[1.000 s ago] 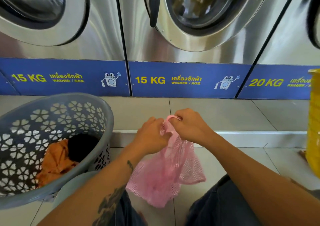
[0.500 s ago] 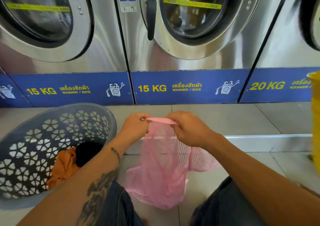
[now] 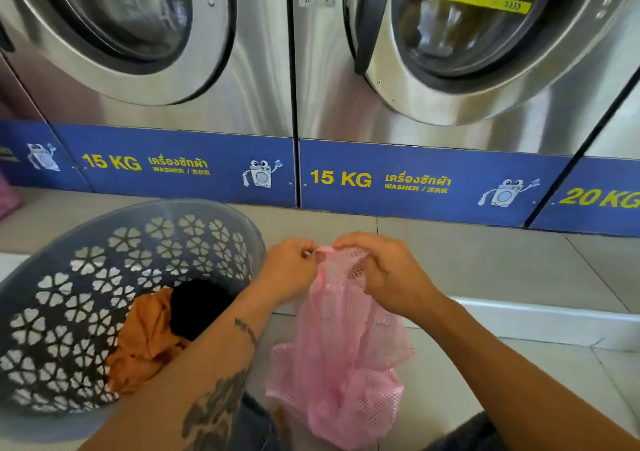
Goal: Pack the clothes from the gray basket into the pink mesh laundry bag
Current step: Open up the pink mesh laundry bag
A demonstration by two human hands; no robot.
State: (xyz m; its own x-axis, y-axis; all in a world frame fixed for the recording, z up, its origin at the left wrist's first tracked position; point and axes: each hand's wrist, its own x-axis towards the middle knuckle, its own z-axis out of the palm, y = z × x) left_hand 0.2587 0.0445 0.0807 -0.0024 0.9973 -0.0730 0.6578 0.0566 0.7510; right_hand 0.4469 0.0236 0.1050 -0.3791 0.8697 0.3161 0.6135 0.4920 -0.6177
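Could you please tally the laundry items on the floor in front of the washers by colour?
Gray: 1, the gray basket
Pink: 1, the pink mesh laundry bag
Orange: 1, the orange garment
Black: 1, the black garment
Total: 4

Your arms are bare, your left forearm [image 3: 221, 357] carries dark tattoos, and you wear dark blue denim on your legs [image 3: 256, 423].

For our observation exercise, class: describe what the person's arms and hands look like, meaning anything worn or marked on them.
Both forearms are bare, with no sleeves, gloves, watch or rings visible. The left forearm bears dark tattoos: a small one near the wrist and a larger, blurred design nearer the elbow. The left hand, right hand and right forearm show no markings.
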